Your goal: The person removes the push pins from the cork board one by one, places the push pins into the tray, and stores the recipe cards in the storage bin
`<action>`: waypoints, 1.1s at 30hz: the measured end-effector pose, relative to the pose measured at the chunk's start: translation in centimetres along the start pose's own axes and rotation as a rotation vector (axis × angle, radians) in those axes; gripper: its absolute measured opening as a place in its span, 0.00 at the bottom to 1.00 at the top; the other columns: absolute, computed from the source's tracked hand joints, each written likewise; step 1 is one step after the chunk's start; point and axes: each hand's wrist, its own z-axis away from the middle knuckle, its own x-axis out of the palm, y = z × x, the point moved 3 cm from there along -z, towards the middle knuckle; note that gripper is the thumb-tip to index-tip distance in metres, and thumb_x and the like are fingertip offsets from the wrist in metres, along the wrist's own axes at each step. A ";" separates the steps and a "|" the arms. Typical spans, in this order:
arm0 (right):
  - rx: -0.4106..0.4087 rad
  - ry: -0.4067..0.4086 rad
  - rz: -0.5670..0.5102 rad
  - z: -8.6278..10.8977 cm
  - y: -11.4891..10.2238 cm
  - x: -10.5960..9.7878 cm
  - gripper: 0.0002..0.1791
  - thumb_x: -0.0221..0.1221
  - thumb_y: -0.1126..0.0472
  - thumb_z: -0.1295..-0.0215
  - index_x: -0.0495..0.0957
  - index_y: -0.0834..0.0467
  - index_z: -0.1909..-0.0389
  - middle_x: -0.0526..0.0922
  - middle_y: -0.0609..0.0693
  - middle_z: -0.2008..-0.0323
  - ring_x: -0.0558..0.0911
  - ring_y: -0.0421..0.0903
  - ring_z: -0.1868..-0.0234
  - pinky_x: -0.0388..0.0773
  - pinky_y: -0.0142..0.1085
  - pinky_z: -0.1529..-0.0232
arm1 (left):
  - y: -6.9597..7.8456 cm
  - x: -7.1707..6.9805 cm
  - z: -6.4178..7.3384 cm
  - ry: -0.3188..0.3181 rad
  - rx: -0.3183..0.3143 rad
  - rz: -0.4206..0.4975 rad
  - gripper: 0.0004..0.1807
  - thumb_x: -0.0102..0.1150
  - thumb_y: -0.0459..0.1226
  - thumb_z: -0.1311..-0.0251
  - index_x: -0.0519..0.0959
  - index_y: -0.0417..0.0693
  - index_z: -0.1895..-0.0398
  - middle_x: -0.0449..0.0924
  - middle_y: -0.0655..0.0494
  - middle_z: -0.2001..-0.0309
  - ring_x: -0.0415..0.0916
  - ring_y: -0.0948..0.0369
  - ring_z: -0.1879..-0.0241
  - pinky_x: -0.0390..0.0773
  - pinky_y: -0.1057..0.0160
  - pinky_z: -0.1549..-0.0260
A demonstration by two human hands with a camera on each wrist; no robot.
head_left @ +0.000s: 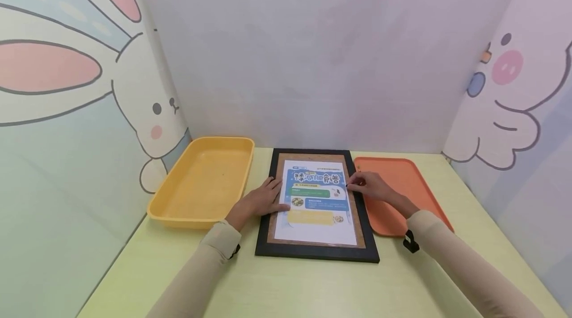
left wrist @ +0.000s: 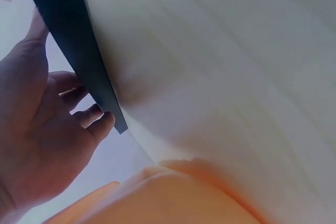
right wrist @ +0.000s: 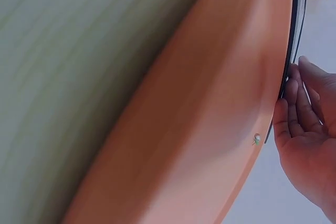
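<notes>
A printed sheet [head_left: 318, 233] with blue, green and yellow blocks lies on a cork board [head_left: 272, 231] in a black frame [head_left: 317, 252]. My left hand [head_left: 261, 198] rests across the frame's left side, fingers spread and thumb on the sheet's left edge. In the left wrist view that hand [left wrist: 52, 124] is beside the black frame edge [left wrist: 79, 45]. At the sheet's right edge, my right hand [head_left: 373, 186] pinches a small dark pin [head_left: 347, 186], mostly hidden by the fingertips. The right wrist view shows that hand [right wrist: 310, 124] with fingers bent at the frame's edge.
A deep yellow tray [head_left: 154, 207] stands left of the frame. To the right lies a shallow orange tray [head_left: 408, 189], close against the frame, with a tiny pin-like piece [right wrist: 256, 139] on it. Walls with cartoon animals enclose the pale yellow table [head_left: 304, 288] at the back and sides.
</notes>
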 end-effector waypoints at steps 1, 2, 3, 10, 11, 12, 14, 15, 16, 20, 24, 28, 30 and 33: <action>0.004 0.001 -0.001 0.0 0.0 -0.1 0.04 0.70 0.61 0.32 0.88 0.55 0.59 0.87 0.47 0.62 0.79 0.45 0.63 0.78 0.36 0.58 | 0.0 -0.1 0.0 -0.002 0.003 -0.003 0.54 0.51 0.68 0.31 0.53 0.39 0.18 0.50 0.45 0.17 0.43 0.43 0.18 0.57 0.45 0.24; 0.001 0.002 0.000 -0.1 0.0 -0.1 0.04 0.70 0.61 0.32 0.88 0.55 0.59 0.87 0.47 0.62 0.79 0.45 0.63 0.79 0.37 0.57 | 0.1 -0.1 0.0 -0.003 0.004 -0.003 0.53 0.51 0.67 0.31 0.53 0.38 0.18 0.50 0.45 0.17 0.43 0.43 0.18 0.57 0.45 0.24; 0.004 0.004 0.002 -0.2 0.0 -0.2 0.04 0.70 0.61 0.32 0.88 0.55 0.59 0.87 0.47 0.62 0.80 0.45 0.63 0.81 0.38 0.56 | 0.1 -0.2 0.1 -0.005 0.003 -0.004 0.54 0.51 0.68 0.31 0.53 0.39 0.18 0.50 0.45 0.17 0.43 0.43 0.18 0.57 0.45 0.24; 0.015 0.010 0.000 -0.4 0.6 -0.7 0.04 0.69 0.62 0.32 0.88 0.57 0.58 0.88 0.49 0.63 0.84 0.47 0.61 0.85 0.45 0.53 | 0.1 0.0 0.1 -0.008 -0.010 -0.004 0.54 0.51 0.68 0.31 0.52 0.39 0.17 0.49 0.46 0.17 0.41 0.44 0.18 0.56 0.46 0.24; 0.025 0.012 0.001 -0.4 0.7 -0.8 0.04 0.69 0.62 0.31 0.88 0.57 0.59 0.87 0.49 0.63 0.84 0.48 0.61 0.85 0.45 0.54 | 0.1 0.0 0.1 -0.005 -0.009 -0.004 0.54 0.51 0.68 0.31 0.52 0.39 0.17 0.49 0.46 0.17 0.41 0.44 0.18 0.56 0.46 0.24; 0.030 0.015 0.003 -0.4 0.8 -0.9 0.04 0.68 0.62 0.31 0.88 0.57 0.59 0.87 0.49 0.62 0.84 0.48 0.61 0.85 0.44 0.54 | 0.1 0.1 0.1 -0.003 -0.008 -0.005 0.54 0.51 0.68 0.31 0.52 0.39 0.17 0.49 0.46 0.17 0.41 0.44 0.18 0.56 0.46 0.24; 0.043 0.024 0.007 -0.4 1.1 -1.0 0.03 0.68 0.62 0.31 0.87 0.56 0.59 0.87 0.50 0.62 0.83 0.48 0.61 0.85 0.43 0.55 | 0.1 0.1 0.1 0.003 -0.006 -0.002 0.54 0.51 0.68 0.30 0.52 0.39 0.17 0.49 0.46 0.17 0.41 0.44 0.18 0.56 0.46 0.24; 0.045 0.028 0.009 -0.3 1.2 -1.1 0.03 0.68 0.62 0.30 0.87 0.56 0.59 0.87 0.50 0.62 0.83 0.48 0.61 0.85 0.43 0.56 | 0.1 0.1 0.1 0.005 -0.006 0.000 0.54 0.51 0.68 0.30 0.52 0.39 0.17 0.49 0.46 0.17 0.41 0.44 0.18 0.56 0.46 0.24; 0.055 0.032 0.009 -0.3 1.4 -1.1 0.04 0.68 0.61 0.30 0.87 0.56 0.58 0.87 0.49 0.62 0.83 0.48 0.61 0.84 0.42 0.56 | 0.1 0.2 0.1 0.004 -0.009 0.003 0.53 0.51 0.67 0.30 0.52 0.39 0.17 0.48 0.46 0.17 0.41 0.44 0.18 0.57 0.46 0.24; 0.051 0.049 0.015 -0.2 1.9 -1.4 0.05 0.67 0.61 0.30 0.87 0.57 0.58 0.88 0.50 0.62 0.84 0.48 0.61 0.84 0.42 0.56 | 0.1 0.1 0.2 0.001 -0.016 0.021 0.54 0.52 0.67 0.31 0.52 0.39 0.17 0.48 0.46 0.17 0.40 0.44 0.18 0.57 0.45 0.24; 0.060 0.079 0.019 -0.3 2.4 -1.7 0.05 0.67 0.61 0.30 0.87 0.58 0.57 0.88 0.51 0.62 0.85 0.49 0.61 0.84 0.45 0.56 | 0.1 0.1 0.1 0.004 -0.015 0.021 0.54 0.51 0.67 0.30 0.52 0.40 0.17 0.47 0.46 0.16 0.40 0.44 0.18 0.57 0.45 0.24; 0.068 0.100 0.021 -0.3 2.9 -2.1 0.05 0.67 0.64 0.30 0.87 0.61 0.57 0.89 0.54 0.61 0.87 0.53 0.59 0.85 0.51 0.54 | 0.0 0.2 0.1 -0.003 -0.017 0.010 0.54 0.50 0.68 0.30 0.51 0.40 0.17 0.47 0.47 0.16 0.40 0.44 0.17 0.56 0.46 0.24; 0.073 0.105 0.034 -0.3 3.0 -2.3 0.06 0.67 0.64 0.31 0.87 0.62 0.56 0.89 0.56 0.60 0.87 0.55 0.57 0.84 0.53 0.52 | 0.0 0.2 0.1 -0.008 -0.021 0.011 0.54 0.50 0.68 0.30 0.51 0.40 0.17 0.46 0.47 0.16 0.39 0.45 0.17 0.56 0.46 0.24; 0.087 0.112 0.045 -0.3 3.5 -2.5 0.07 0.67 0.65 0.31 0.87 0.62 0.56 0.89 0.57 0.59 0.87 0.57 0.55 0.84 0.55 0.51 | 0.1 0.1 0.2 -0.008 -0.023 0.015 0.54 0.51 0.68 0.31 0.51 0.41 0.17 0.47 0.47 0.16 0.40 0.45 0.17 0.57 0.46 0.24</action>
